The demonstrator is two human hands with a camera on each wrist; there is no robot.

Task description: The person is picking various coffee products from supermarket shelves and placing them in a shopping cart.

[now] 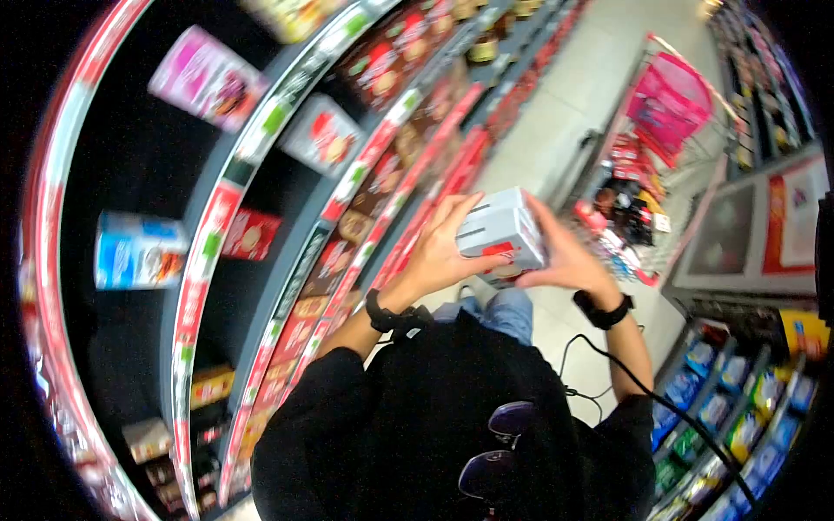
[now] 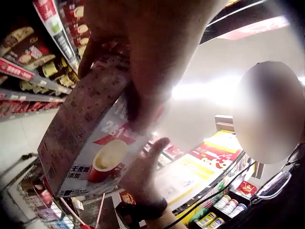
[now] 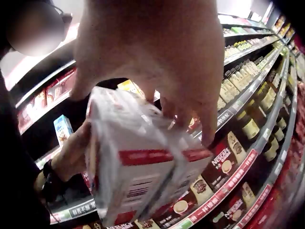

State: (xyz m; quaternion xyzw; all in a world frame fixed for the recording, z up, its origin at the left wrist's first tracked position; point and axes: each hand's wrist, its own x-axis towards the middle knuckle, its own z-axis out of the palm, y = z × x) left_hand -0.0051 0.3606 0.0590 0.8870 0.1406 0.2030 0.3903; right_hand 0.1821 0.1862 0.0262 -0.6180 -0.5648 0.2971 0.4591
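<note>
A white and red box (image 1: pixel 501 227) is held between two hands in front of the body. The left hand (image 1: pixel 440 256) grips its left side, thumb across the near face. On the other side the right hand (image 1: pixel 569 258) holds it, thumb near the lower corner. A cup picture shows on the box (image 2: pixel 108 160) in the left wrist view, beneath the left hand (image 2: pixel 147 52). In the right wrist view the box (image 3: pixel 143 162) shows a barcode and clear wrapping, with the right hand (image 3: pixel 152 52) over its top and the left hand (image 3: pixel 74 151) at its side.
Shelves with price rails (image 1: pixel 208 252) and boxed goods run along the left. A cart (image 1: pixel 669 204) with goods and a pink bag stands ahead to the right. Packets fill a lower-right rack (image 1: pixel 738 404). A black cable (image 1: pixel 686 417) hangs by the right arm.
</note>
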